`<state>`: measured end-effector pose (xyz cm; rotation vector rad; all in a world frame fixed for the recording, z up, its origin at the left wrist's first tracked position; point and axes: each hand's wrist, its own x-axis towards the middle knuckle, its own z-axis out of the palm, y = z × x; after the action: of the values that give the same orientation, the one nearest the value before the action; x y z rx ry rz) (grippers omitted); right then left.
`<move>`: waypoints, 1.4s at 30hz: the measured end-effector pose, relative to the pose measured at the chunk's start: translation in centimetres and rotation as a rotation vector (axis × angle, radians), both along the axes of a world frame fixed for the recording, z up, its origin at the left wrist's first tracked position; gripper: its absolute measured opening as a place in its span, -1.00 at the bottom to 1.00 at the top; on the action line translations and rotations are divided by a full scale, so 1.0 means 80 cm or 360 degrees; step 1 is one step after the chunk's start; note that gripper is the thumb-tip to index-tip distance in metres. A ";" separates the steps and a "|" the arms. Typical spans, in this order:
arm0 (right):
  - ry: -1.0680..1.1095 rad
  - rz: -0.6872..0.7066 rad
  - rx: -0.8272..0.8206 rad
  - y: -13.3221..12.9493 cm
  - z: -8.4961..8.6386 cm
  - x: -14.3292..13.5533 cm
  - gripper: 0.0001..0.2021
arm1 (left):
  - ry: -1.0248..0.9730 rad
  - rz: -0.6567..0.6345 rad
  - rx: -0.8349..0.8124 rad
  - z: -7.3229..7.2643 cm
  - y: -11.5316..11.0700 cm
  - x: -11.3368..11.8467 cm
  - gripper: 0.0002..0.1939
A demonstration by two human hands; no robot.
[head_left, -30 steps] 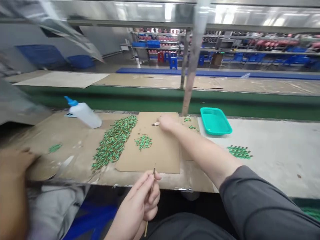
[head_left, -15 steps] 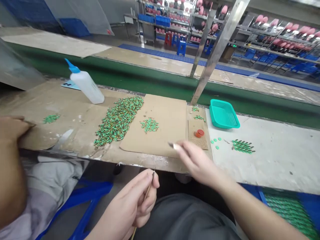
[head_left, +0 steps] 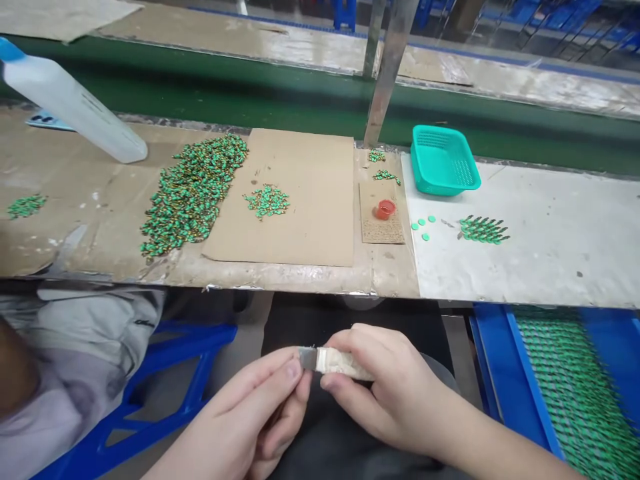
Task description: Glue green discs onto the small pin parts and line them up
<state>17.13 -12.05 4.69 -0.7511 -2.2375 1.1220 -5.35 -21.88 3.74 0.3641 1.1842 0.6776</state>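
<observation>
Above my lap, my right hand (head_left: 385,387) grips a small knife (head_left: 345,362) with a pale wrapped handle. Its short grey blade (head_left: 308,359) points left and meets the fingertips of my left hand (head_left: 265,400). Those left fingers are pinched closed; the thin pointed stick seen in them half a second ago is now hidden behind the fingers and blade. On the bench ahead, a small cluster of green and gold pieces (head_left: 269,201) lies on a cardboard sheet (head_left: 315,233). A large heap of the same pieces (head_left: 193,193) is left of it.
A red cup (head_left: 385,209) sits on a small cardboard piece. Farther right are a teal basket (head_left: 444,160), several green discs (head_left: 421,221) and a row of green pieces (head_left: 484,229). A white bottle (head_left: 75,100) stands left. A blue crate (head_left: 540,400) is at lower right; a person's clothed leg (head_left: 90,353) is at left.
My right hand has come down and left with the knife, bringing the blade to my left fingertips. The view has tilted down toward the bench. The neighbouring person's hand has left the view.
</observation>
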 end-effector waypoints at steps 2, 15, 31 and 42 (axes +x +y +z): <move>-0.0005 -0.0003 0.0049 -0.001 -0.001 0.001 -0.87 | 0.0005 0.0012 -0.0003 0.001 -0.004 0.002 -0.39; 0.0030 -0.0147 0.0086 0.005 -0.010 0.005 -0.88 | 0.0084 -0.0091 -0.0111 0.011 -0.006 -0.005 -0.40; 0.0074 -0.0174 0.0074 0.006 -0.015 0.010 -0.91 | -0.0075 -0.0080 -0.0088 0.011 0.000 -0.009 -0.43; 0.0039 0.0042 0.0031 -0.001 -0.007 0.001 -0.86 | -0.0179 -0.0066 -0.0054 0.010 0.004 -0.008 -0.50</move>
<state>17.20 -12.17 4.14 -0.6980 -2.2410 1.1142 -5.97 -21.60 4.52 0.3171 1.0770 0.6333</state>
